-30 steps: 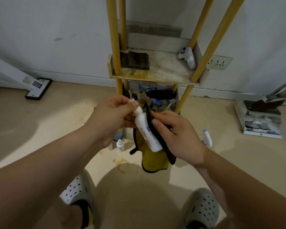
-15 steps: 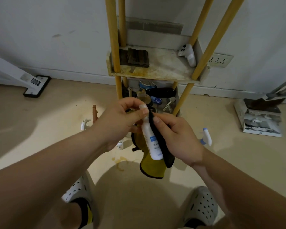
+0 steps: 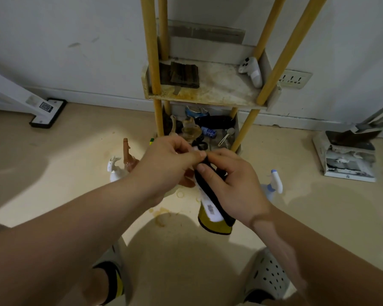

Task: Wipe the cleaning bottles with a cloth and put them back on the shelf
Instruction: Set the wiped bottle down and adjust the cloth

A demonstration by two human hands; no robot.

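1. Bottle (image 3: 210,208), white, is held tilted above the floor (image 3: 64,173), near the shelf (image 3: 208,96)
2. Left hand (image 3: 168,164): fingers (image 3: 192,154) pinch its top
3. Right hand (image 3: 234,184): fingers clamp the yellow cloth (image 3: 215,227) round it

A white game controller (image 3: 251,70) lies at one o'clock, tilted, and a dark folded pad (image 3: 181,74) sits at twelve o'clock. A white wall socket (image 3: 294,78) is set low in the wall (image 3: 53,40) at two o'clock. At three o'clock a dark dustpan (image 3: 349,138) rests on a worn printed box (image 3: 349,166). At ten o'clock a white stand base (image 3: 47,111) with a square code label sits on the beige floor (image 3: 53,173). Brown ring stains (image 3: 161,214) mark the floor toward six o'clock. A pale perforated clog (image 3: 268,274) shows at five o'clock.
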